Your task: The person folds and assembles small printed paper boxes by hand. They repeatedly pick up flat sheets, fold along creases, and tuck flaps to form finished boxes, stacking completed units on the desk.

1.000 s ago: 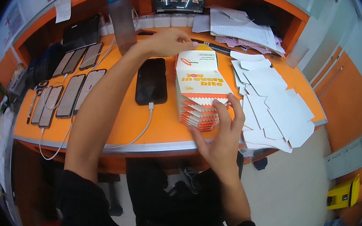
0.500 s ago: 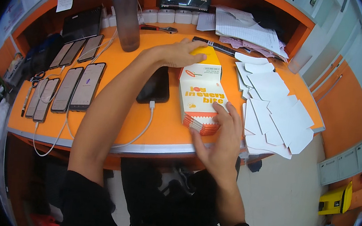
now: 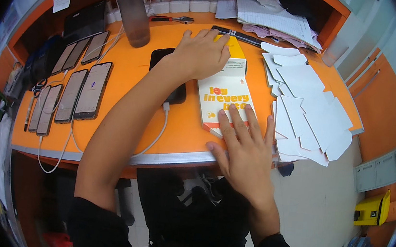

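A stack of flat printed cardboard food cartons (image 3: 225, 92), white with yellow and orange print, lies in the middle of the orange desk. Over its far yellow end rests my left hand (image 3: 203, 54), with its fingers spread and its wrist passing above a black phone (image 3: 178, 94). My right hand (image 3: 244, 152) lies palm down on the near end of the cartons, fingers stretched out and thumb off to the side. It hides part of the print and the near corner. Neither hand grips anything.
Overlapping white card blanks (image 3: 306, 106) lie to the right. Several phones, some with charging cables, lie at the left. A grey bottle (image 3: 132, 15), pliers (image 3: 172, 19), a dark ruler-like strip (image 3: 238, 36) and papers (image 3: 272, 18) are at the back.
My right hand has gone from holding the near edge of the cartons to lying flat on them. My left hand's fingers have spread at the far end. The view has tilted down slightly.
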Tool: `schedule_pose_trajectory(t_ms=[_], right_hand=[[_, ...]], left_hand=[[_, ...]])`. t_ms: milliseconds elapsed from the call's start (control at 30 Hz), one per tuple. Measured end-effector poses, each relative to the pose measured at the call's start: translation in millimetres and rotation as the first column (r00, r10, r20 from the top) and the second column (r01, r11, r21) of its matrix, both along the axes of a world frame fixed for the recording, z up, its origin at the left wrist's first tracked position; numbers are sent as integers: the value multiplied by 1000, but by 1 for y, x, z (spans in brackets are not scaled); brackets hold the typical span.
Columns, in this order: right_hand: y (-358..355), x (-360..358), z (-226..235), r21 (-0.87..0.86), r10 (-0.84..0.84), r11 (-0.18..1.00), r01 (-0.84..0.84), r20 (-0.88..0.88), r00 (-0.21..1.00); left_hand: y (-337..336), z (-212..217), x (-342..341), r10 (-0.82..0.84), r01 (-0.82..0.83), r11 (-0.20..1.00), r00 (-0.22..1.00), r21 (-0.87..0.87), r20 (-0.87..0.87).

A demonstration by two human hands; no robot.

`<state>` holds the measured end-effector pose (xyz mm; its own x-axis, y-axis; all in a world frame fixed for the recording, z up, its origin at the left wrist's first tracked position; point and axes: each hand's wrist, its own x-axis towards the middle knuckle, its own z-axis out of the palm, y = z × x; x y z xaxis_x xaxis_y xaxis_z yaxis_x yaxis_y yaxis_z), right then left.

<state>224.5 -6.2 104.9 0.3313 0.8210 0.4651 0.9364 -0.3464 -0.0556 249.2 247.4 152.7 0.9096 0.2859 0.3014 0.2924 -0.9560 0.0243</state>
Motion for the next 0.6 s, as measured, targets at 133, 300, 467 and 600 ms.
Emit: schedule_pose_trajectory(t_ms=[133, 300, 467, 600], right_hand=[[0, 2, 1, 11, 23, 1000, -23, 27, 999], [1, 3, 5, 15, 40, 999, -40, 19, 999], [4, 4, 10, 40, 56, 998, -57, 17, 998], [6, 3, 9, 77, 68, 995, -66, -24, 997]], left_hand=[[4, -3, -1, -93, 86, 989, 994, 118, 56], [-11, -7, 0, -84, 72, 974, 995, 214, 50], [-15, -16, -3, -134, 100, 948, 987, 302, 93], [-20, -17, -6, -135, 99, 925, 988, 366, 75]])
